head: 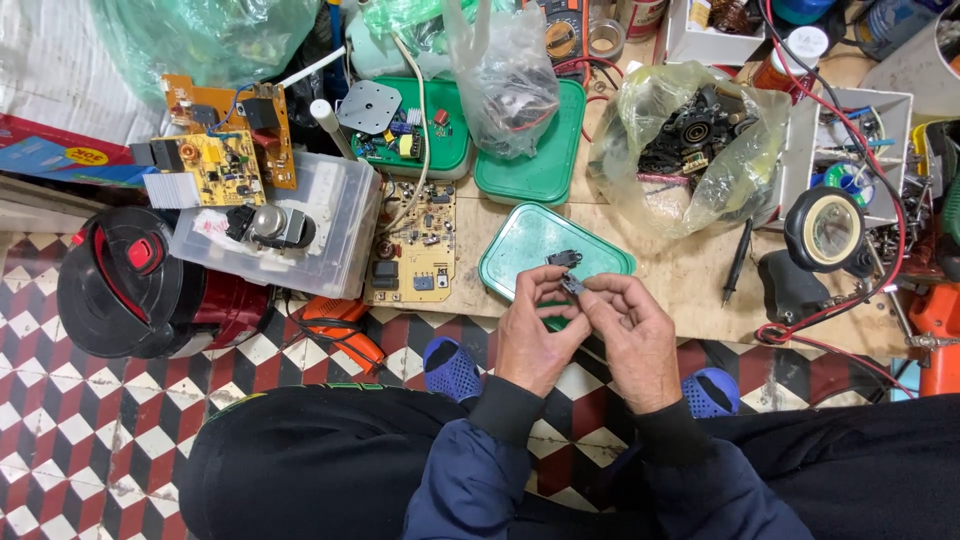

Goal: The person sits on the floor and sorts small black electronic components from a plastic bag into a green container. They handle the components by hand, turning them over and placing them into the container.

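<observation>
Hands meet just over the near edge of the worktop [690,285], above the near corner of a green lid [520,245] lying there. The left hand [535,335] and the right hand [630,335] each have their grip pinched on one small dark metal part [573,286], fingertips of both touching it from either side. A second small black component [564,258] lies on the green lid just beyond the fingers. To the left of the lid a yellow circuit board [415,250] rests flat, beside a clear plastic box [300,235]. Toward the far right a clear bag of black parts [690,135] sits near a round magnifier lamp [828,230]. A black marker [738,262] lies between the bag and the near edge.
</observation>
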